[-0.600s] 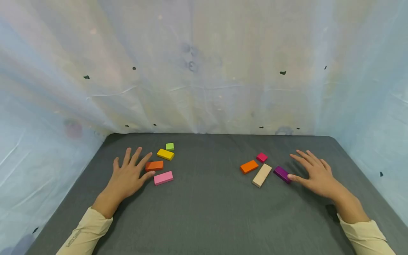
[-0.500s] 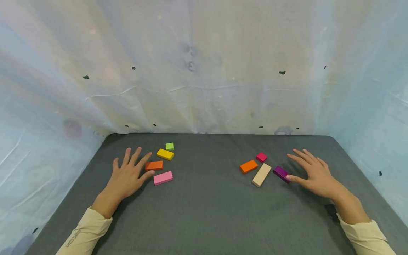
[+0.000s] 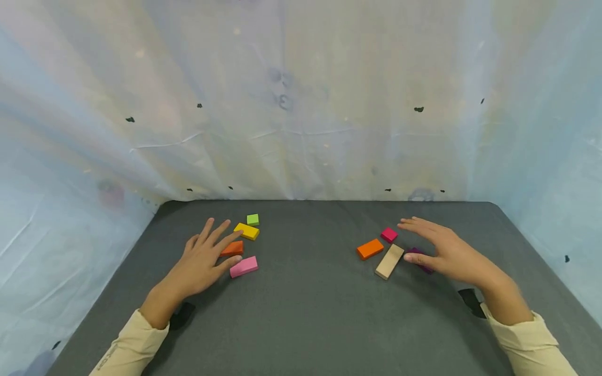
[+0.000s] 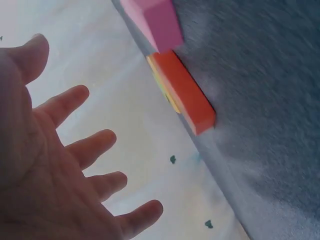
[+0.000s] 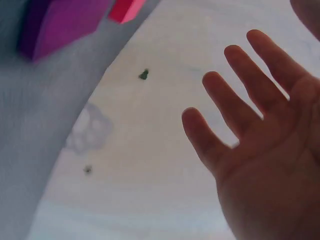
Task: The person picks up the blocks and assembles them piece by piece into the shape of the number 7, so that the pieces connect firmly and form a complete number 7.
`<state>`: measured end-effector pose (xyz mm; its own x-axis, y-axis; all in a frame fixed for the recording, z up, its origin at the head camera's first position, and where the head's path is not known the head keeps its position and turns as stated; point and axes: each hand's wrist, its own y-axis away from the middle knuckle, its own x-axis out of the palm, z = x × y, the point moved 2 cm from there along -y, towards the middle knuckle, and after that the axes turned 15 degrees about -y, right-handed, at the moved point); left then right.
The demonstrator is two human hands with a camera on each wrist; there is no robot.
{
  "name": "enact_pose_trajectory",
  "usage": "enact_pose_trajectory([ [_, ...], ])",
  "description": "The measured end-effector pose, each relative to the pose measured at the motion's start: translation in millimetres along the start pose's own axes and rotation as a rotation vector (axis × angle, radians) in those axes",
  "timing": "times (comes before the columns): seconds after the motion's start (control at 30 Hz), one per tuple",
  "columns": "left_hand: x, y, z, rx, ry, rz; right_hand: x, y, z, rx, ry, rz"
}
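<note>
- We see the left hand (image 3: 197, 267) and right hand (image 3: 449, 255) both released, fingers spread and nearly straight, hovering with no grip on anything.
- Beyond both hands we see a pale cloth backdrop (image 3: 329, 57); its faint curled mark (image 3: 284, 102) is too blurred for us to read.
- Beneath the hands we see a dark grey table (image 3: 301, 313).
- Behind the left hand, the left sleeve (image 3: 123, 347) bears dark lettering (image 3: 110, 356) we cannot make out.
- Just left of the right thumb we find the beige block (image 3: 389, 261).
- Under that thumb lies the purple block (image 5: 70, 27), partly hidden from the head view.
- By the left thumb tip we see the pink block (image 3: 244, 267).
- Beneath the left fingers lie the red-orange block (image 3: 236, 248) and, farther out, the yellow block (image 3: 250, 233).
- Well left of the right hand rests the orange block (image 3: 370, 249).
- Smallest, we find the green block (image 3: 253, 220) past the left fingertips and the crimson block (image 3: 389, 235) near the right ones.
</note>
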<state>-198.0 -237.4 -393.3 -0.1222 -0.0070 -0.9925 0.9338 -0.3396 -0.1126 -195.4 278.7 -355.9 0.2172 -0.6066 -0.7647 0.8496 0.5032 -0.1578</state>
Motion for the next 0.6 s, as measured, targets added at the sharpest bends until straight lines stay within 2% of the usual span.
enact_pose_trajectory([
  [0.17, -2.6, 0.5, -6.4, 0.043, 0.002, -0.012, 11.2, -4.3, -2.2, 0.016, -0.032, 0.026],
  [0.33, 2.9, 1.3, -7.4, 0.091, 0.022, -0.001, 21.7, -7.1, -8.4, 0.012, -0.035, 0.042],
  [0.43, 6.7, 1.0, -8.0, 0.111, 0.053, 0.011, 22.0, -7.1, -10.9, 0.014, -0.01, 0.044],
  [0.6, 10.1, -0.3, -9.6, 0.154, 0.077, 0.003, 14.9, -3.3, -16.1, 0.07, 0.034, 0.06],
])
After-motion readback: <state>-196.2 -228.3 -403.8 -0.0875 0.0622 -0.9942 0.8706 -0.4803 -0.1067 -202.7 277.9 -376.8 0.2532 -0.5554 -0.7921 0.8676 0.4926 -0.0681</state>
